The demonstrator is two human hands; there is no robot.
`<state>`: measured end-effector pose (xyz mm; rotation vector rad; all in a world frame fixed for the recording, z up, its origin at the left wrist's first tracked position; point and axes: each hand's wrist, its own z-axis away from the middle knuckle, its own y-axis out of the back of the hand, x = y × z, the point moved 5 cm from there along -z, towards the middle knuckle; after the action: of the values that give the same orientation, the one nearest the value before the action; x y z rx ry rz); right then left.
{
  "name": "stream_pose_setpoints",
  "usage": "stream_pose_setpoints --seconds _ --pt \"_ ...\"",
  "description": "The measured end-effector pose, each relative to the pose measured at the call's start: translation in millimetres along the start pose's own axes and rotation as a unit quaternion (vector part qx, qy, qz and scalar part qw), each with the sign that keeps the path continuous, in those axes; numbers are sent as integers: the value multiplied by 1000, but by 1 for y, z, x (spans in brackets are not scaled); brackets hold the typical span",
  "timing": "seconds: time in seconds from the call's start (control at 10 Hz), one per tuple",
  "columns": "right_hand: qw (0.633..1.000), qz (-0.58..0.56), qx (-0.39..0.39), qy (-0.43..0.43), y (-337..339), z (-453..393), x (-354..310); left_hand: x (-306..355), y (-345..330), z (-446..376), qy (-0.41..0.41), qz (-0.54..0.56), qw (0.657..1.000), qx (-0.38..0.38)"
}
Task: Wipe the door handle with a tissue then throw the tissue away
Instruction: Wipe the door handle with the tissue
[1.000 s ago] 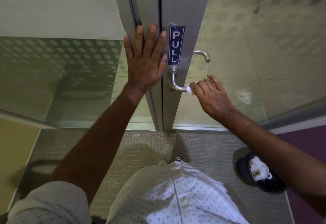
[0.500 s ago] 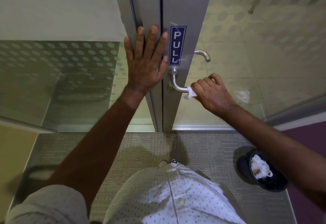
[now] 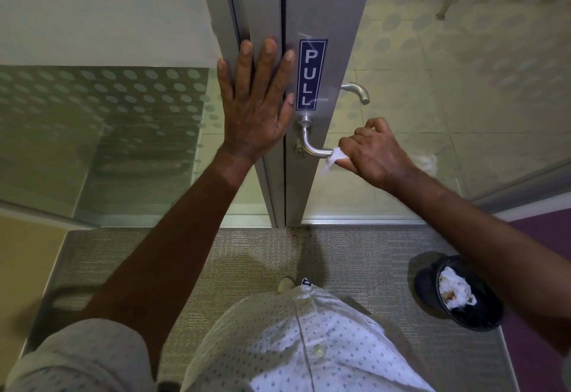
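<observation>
Two bare hands are up at a metal-framed glass door (image 3: 304, 5). The left hand (image 3: 256, 104) lies flat and open against the frame, fingers spread and pointing up, its palm across the dark seam between the two metal uprights, just left of a blue sign (image 3: 311, 75) that reads PULL in white letters from top to bottom. It holds nothing.

The right hand (image 3: 375, 152) is closed in a grip around a white tissue (image 3: 335, 156), and the tissue is pressed onto the free end of the door handle (image 3: 309, 144). A crumpled corner of the tissue sticks out from under the fingers, toward the left and slightly down. The handle is a brushed metal lever that comes out of a round mount below the sign, bends and runs to the right into the closed hand; the bend and the mount are bare, the far end is hidden by the tissue and fingers.

A second lever (image 3: 358, 92) shows through the glass on the other side of the door, above the right hand.

On the carpet (image 3: 247, 252) at lower right stands a dark round bin (image 3: 426, 283), partly behind the right forearm, with crumpled white paper (image 3: 455, 289) inside. A pale dotted shirt (image 3: 293, 345) fills the bottom of the view.
</observation>
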<state>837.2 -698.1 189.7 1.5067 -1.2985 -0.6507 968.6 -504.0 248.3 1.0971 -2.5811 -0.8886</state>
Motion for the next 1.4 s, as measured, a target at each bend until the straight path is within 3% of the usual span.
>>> stream_pose_setpoints --seconds 0.4,0.8,1.0,1.4 --pt "996 -48 77 -16 -13 32 5 -1 1 0 3 3 1000 3" --pt "988 -129 -86 -18 6 1 12 -1 2 -1 7 1 1000 6" --pt "984 -160 -50 -56 5 11 14 1 3 0 5 0 1000 4" --pt "989 -131 -63 -17 -1 19 21 1 5 -1 0 -8 1000 -1"
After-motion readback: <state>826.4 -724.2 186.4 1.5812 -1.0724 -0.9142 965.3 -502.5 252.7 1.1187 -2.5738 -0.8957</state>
